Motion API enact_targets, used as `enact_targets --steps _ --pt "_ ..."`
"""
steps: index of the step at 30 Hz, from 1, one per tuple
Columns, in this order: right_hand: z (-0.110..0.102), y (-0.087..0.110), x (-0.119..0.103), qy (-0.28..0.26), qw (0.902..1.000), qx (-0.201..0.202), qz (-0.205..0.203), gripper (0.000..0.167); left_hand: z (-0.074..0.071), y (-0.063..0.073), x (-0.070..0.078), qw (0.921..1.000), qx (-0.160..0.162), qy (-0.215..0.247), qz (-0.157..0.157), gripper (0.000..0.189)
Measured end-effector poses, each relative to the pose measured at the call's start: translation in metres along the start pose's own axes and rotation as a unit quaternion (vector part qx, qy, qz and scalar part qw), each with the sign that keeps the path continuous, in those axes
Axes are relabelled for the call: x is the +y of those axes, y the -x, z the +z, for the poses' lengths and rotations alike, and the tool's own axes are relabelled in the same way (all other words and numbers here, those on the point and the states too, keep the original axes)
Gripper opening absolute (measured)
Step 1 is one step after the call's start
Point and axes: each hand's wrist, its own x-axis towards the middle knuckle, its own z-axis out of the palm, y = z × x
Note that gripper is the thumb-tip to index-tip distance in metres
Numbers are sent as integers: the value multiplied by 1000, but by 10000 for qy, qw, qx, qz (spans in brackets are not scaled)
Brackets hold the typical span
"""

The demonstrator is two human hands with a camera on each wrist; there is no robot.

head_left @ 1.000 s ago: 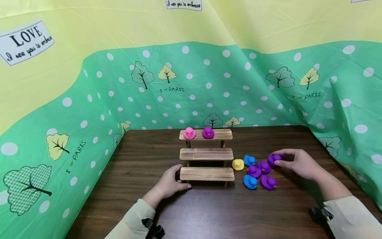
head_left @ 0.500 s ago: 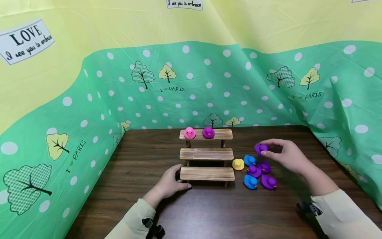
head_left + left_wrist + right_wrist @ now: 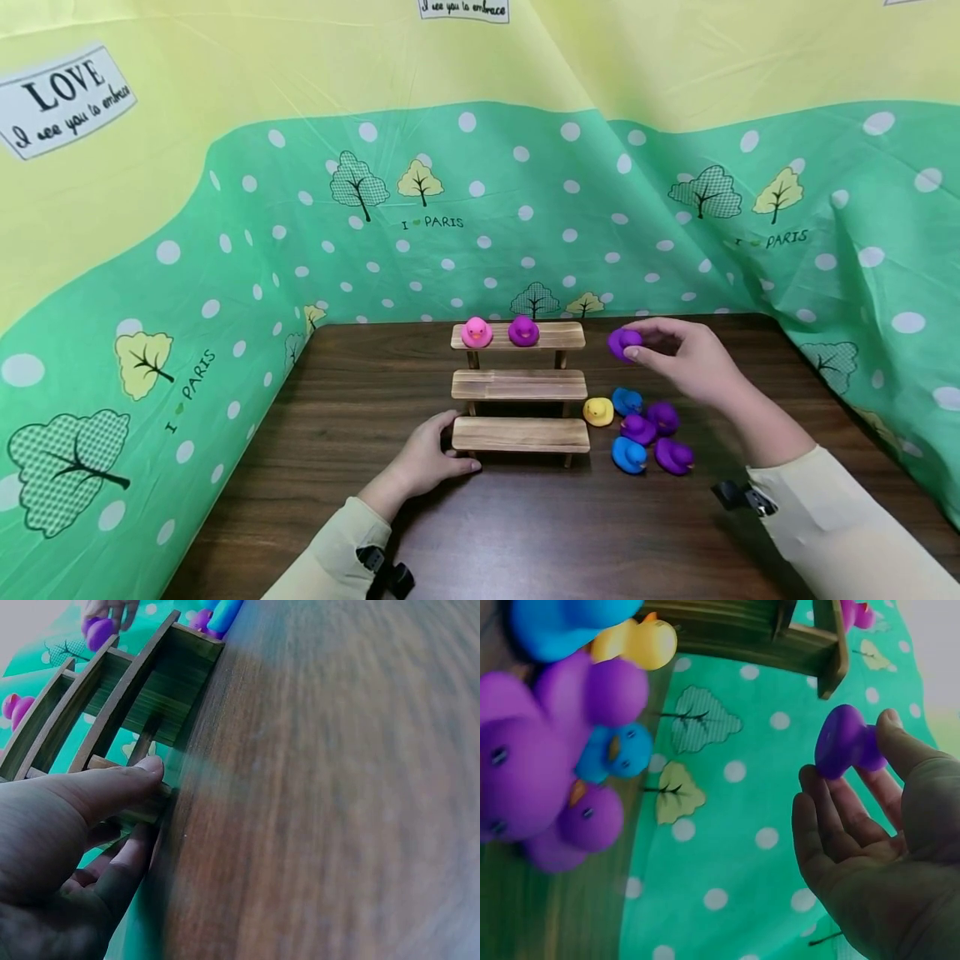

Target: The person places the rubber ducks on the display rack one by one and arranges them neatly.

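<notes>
We see a stand (image 3: 519,435) of smooth grained wood, smooth plastic-looking ducks (image 3: 637,430) on and right of it, a glossy wood-look table (image 3: 525,529) beneath it, creased cloth (image 3: 420,262) behind it, matt fabric sleeves (image 3: 330,546) before it.

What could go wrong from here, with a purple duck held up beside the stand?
The right hand pinches the held duck with its fingers, so it could slip and drop.
If set on the narrow top step, it might knock off the perched purple duck or pink duck.
The left hand grips the wooden stand at its lower left; a jerk could topple both.
</notes>
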Motion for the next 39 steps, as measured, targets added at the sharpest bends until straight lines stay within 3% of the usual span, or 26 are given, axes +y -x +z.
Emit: enact_targets --steps 6,18,30,39 --pt "5 -11 -16 0 9997 -1 -243 32 -1 0 -1 9999 -8 -114 76 62" --pt "23 -30 -38 -261 9994 -76 -201 33 -1 -1 -4 9998 -27 -150 94 64" --pt "39 -43 -47 -346 9981 -345 -370 33 0 -1 -5 10000 -24 -1 65 67" --pt "46 -47 -49 -234 9982 -432 -334 34 -1 -1 -6 9994 54 -316 125 68"
